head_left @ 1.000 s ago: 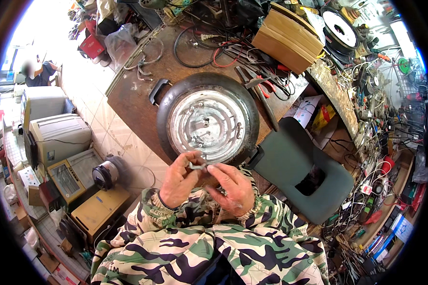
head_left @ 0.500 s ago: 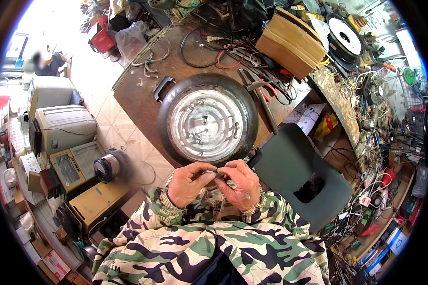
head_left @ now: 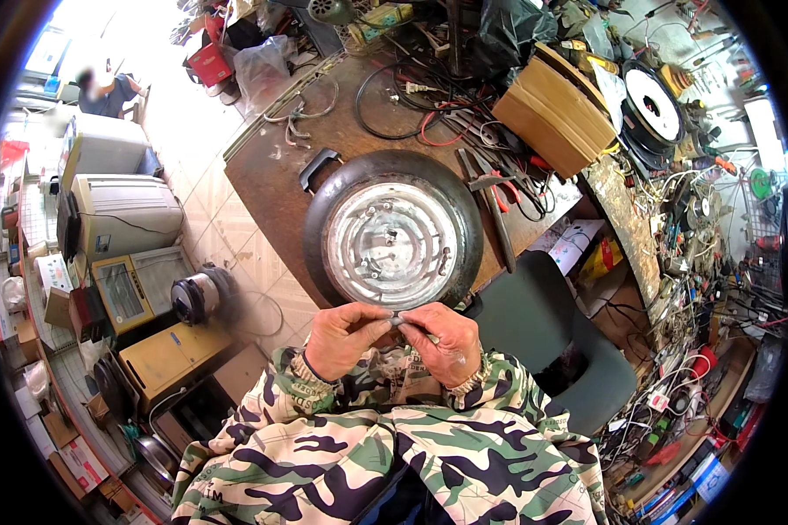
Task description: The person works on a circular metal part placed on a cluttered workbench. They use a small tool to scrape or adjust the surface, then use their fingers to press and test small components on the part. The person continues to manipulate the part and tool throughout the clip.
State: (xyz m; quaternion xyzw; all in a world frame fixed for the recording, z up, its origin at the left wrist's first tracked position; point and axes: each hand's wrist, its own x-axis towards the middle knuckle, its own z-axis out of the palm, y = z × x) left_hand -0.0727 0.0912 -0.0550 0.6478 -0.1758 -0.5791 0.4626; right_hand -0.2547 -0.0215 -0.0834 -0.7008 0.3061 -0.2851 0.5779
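My left hand (head_left: 346, 339) and my right hand (head_left: 446, 343) meet at the near edge of a round black electric pan (head_left: 464, 232). Both are closed in a pinch on a small grey piece (head_left: 397, 320), whose exact kind is too small to make out. A short thin bit shows beside the right fingers, mostly covered. The pan lies with its underside up, showing a whitish metal disc (head_left: 392, 245) with ring-shaped heating tracks and several studs. Its black side handle (head_left: 320, 168) points to the far left.
A hammer (head_left: 497, 210) and red-handled pliers (head_left: 504, 194) lie right of the pan on the brown workbench (head_left: 267, 188). Behind are black cables (head_left: 363, 114) and a cardboard box (head_left: 556, 114). A dark chair (head_left: 534, 306) stands close on my right. A person (head_left: 109, 94) sits far left.
The whole view has shifted, so the bench and pan appear lower and further right. My hands stay together on the small piece, with the right fingers now stretched straighter toward the left ones.
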